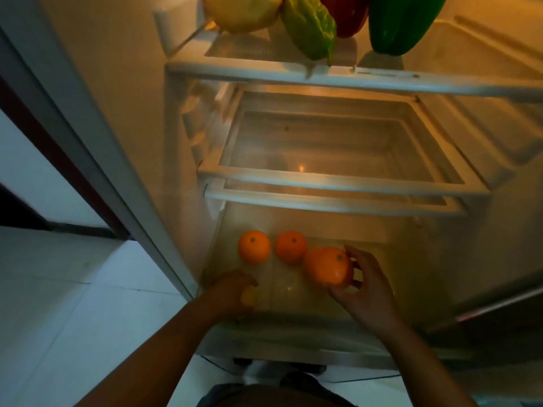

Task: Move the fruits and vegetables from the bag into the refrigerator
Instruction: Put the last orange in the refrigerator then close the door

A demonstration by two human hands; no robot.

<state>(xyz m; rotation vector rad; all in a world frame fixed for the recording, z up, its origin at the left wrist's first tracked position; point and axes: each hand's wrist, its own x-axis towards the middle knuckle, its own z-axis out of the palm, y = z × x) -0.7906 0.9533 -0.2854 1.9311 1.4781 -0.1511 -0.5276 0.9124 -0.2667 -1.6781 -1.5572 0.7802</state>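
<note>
left hand (232, 290) clutching a small round yellow fruit (249, 296) at the clear plastic refrigerator drawer's (288, 292) front-left | one round orange (254, 247) and a second round orange (291, 246) lying side by side inside | right hand (363, 286) grasping a larger glossy orange (327, 265) just beside them, over the drawer

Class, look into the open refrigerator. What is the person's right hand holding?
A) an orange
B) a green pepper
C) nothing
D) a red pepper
A: the right hand curls its fingers round an orange in the bottom compartment, next to two other oranges. The red pepper and green pepper sit on the top shelf, and the left hand holds a small yellow fruit.
</note>
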